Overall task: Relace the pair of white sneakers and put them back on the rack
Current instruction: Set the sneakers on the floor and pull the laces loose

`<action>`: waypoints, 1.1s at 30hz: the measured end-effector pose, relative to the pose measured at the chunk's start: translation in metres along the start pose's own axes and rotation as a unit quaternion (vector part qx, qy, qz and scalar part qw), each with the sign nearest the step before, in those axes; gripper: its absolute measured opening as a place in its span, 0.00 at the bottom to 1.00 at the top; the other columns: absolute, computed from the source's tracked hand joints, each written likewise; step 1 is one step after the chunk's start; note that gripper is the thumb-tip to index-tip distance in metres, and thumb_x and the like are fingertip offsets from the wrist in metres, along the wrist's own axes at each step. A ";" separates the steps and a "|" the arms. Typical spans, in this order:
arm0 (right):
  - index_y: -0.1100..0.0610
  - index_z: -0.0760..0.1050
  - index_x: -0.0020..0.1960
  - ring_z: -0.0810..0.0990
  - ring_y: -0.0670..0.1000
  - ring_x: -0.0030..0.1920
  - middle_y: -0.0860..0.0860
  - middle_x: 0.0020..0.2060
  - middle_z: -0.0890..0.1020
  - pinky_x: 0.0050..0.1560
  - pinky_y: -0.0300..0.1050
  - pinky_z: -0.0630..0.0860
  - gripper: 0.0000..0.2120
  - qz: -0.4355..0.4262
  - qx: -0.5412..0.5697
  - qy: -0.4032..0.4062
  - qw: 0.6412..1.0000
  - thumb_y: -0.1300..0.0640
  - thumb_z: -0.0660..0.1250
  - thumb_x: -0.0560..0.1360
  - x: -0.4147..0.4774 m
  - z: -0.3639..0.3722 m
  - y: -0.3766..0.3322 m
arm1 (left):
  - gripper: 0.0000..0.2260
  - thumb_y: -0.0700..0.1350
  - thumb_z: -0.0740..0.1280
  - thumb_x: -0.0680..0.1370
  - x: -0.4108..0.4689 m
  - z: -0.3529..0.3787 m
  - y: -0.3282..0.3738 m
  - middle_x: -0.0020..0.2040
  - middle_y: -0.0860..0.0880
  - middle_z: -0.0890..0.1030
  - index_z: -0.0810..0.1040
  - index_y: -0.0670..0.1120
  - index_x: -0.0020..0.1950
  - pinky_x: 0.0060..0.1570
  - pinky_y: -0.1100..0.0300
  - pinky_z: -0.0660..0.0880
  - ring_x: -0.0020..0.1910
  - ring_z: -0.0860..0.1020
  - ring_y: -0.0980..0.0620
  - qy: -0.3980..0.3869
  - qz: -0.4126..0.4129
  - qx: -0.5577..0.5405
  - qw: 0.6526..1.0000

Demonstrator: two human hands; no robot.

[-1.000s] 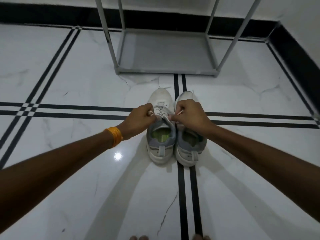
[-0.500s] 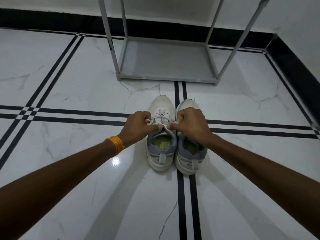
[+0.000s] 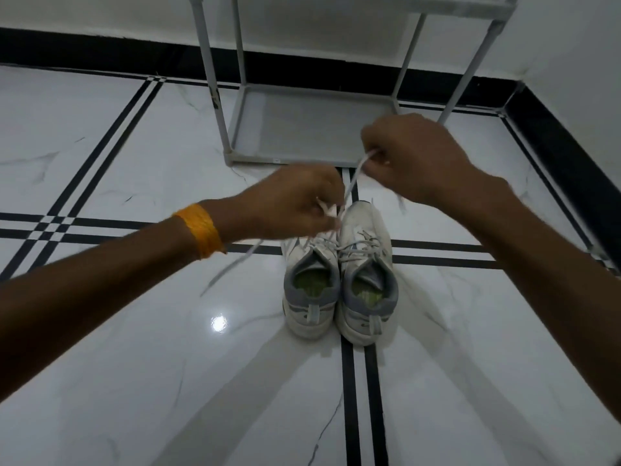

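Marble floor (image 3: 117, 381): scuffed white sneakers (image 3: 339, 280), both hands (image 3: 292, 203) seemingly pinching blurred lace (image 3: 353, 183).

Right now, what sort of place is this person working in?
Probably a home entryway or room corner: a grey shoe rack stands against the white wall, on a polished marble floor with black inlay stripes and a black skirting board.

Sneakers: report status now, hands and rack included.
Left hand and right hand both pinching the lace of the left sneaker, drawn taut. Right sneaker laced. Pair on floor. Rack bottom shelf bare; nothing blocking.
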State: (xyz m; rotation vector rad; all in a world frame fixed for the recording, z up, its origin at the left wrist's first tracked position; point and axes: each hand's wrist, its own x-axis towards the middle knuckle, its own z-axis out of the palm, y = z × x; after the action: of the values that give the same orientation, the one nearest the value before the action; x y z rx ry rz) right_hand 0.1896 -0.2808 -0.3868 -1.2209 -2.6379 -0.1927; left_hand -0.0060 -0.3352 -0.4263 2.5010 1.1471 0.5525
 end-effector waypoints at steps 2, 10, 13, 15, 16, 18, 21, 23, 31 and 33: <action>0.57 0.73 0.44 0.73 0.54 0.40 0.53 0.40 0.74 0.39 0.50 0.71 0.04 -0.048 0.003 0.000 0.999 0.57 0.66 0.74 0.008 -0.001 -0.011 | 0.12 0.48 0.71 0.75 0.010 0.010 0.000 0.58 0.47 0.82 0.73 0.50 0.35 0.35 0.63 0.67 0.34 0.74 0.58 -0.048 0.071 0.129 0.988; 0.53 0.74 0.62 0.79 0.50 0.45 0.52 0.56 0.75 0.45 0.43 0.78 0.23 0.093 0.290 0.038 0.952 0.63 0.72 0.68 0.002 0.005 -0.016 | 0.12 0.47 0.68 0.77 0.044 -0.020 -0.001 0.30 0.47 0.74 0.78 0.42 0.37 0.29 0.60 0.68 0.29 0.71 0.51 0.021 -0.188 -0.078 0.979; 0.46 0.79 0.46 0.77 0.50 0.39 0.48 0.41 0.78 0.41 0.47 0.76 0.15 0.152 0.418 -0.034 0.895 0.62 0.76 0.66 -0.005 0.015 -0.025 | 0.12 0.45 0.66 0.76 0.042 -0.030 0.003 0.27 0.51 0.70 0.73 0.45 0.32 0.25 0.65 0.63 0.24 0.66 0.56 0.027 -0.298 -0.288 0.910; 0.49 0.79 0.37 0.75 0.49 0.35 0.50 0.32 0.77 0.41 0.53 0.74 0.07 0.150 0.433 -0.034 0.888 0.58 0.76 0.67 -0.005 0.022 -0.029 | 0.10 0.46 0.64 0.75 0.038 -0.031 0.003 0.28 0.51 0.72 0.74 0.45 0.34 0.29 0.62 0.65 0.25 0.67 0.55 0.034 -0.318 -0.307 0.896; 0.52 0.81 0.38 0.75 0.51 0.34 0.54 0.31 0.77 0.42 0.55 0.76 0.03 0.156 0.435 -0.015 0.887 0.56 0.75 0.68 -0.004 0.023 -0.030 | 0.10 0.46 0.63 0.75 0.037 -0.030 0.003 0.29 0.50 0.73 0.75 0.45 0.35 0.30 0.61 0.65 0.26 0.68 0.55 0.043 -0.317 -0.309 0.896; 0.55 0.82 0.40 0.74 0.56 0.34 0.60 0.33 0.80 0.40 0.55 0.76 0.04 0.175 0.430 0.011 0.886 0.55 0.73 0.71 -0.001 0.024 -0.030 | 0.10 0.47 0.62 0.76 0.035 -0.032 0.003 0.31 0.49 0.74 0.77 0.44 0.37 0.32 0.61 0.67 0.27 0.69 0.54 0.050 -0.309 -0.324 0.893; 0.57 0.78 0.39 0.71 0.47 0.29 0.52 0.28 0.76 0.32 0.43 0.67 0.08 0.204 0.447 0.018 0.871 0.55 0.68 0.75 -0.002 0.014 -0.030 | 0.12 0.47 0.61 0.76 0.029 -0.039 -0.002 0.38 0.48 0.78 0.80 0.41 0.45 0.38 0.61 0.71 0.35 0.74 0.53 0.024 -0.294 -0.352 0.888; 0.56 0.74 0.38 0.71 0.46 0.28 0.50 0.29 0.75 0.28 0.39 0.66 0.09 0.226 0.516 0.043 0.825 0.57 0.66 0.77 -0.001 -0.004 -0.030 | 0.13 0.46 0.65 0.74 0.025 -0.042 -0.008 0.47 0.46 0.81 0.80 0.38 0.51 0.45 0.59 0.75 0.44 0.77 0.51 0.003 -0.282 -0.330 0.901; 0.58 0.75 0.43 0.77 0.48 0.33 0.52 0.35 0.79 0.32 0.38 0.75 0.06 0.102 0.672 0.069 0.730 0.59 0.65 0.79 0.032 -0.063 -0.041 | 0.12 0.29 0.69 0.69 0.039 0.002 0.010 0.38 0.50 0.76 0.75 0.43 0.46 0.34 0.66 0.69 0.33 0.73 0.55 0.171 -0.150 -0.039 0.973; 0.60 0.76 0.45 0.80 0.48 0.34 0.53 0.35 0.80 0.36 0.38 0.78 0.04 0.163 0.705 0.106 0.682 0.60 0.66 0.78 0.039 -0.055 -0.033 | 0.11 0.31 0.66 0.71 0.040 0.004 0.008 0.38 0.48 0.76 0.73 0.42 0.49 0.32 0.65 0.69 0.34 0.76 0.50 0.249 -0.110 0.030 0.962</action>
State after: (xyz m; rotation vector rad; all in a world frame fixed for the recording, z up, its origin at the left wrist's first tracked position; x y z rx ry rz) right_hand 0.1480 -0.2853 -0.3247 -0.8395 -1.4170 1.3769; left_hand 0.0246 -0.3099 -0.4183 2.2995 1.6142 1.1378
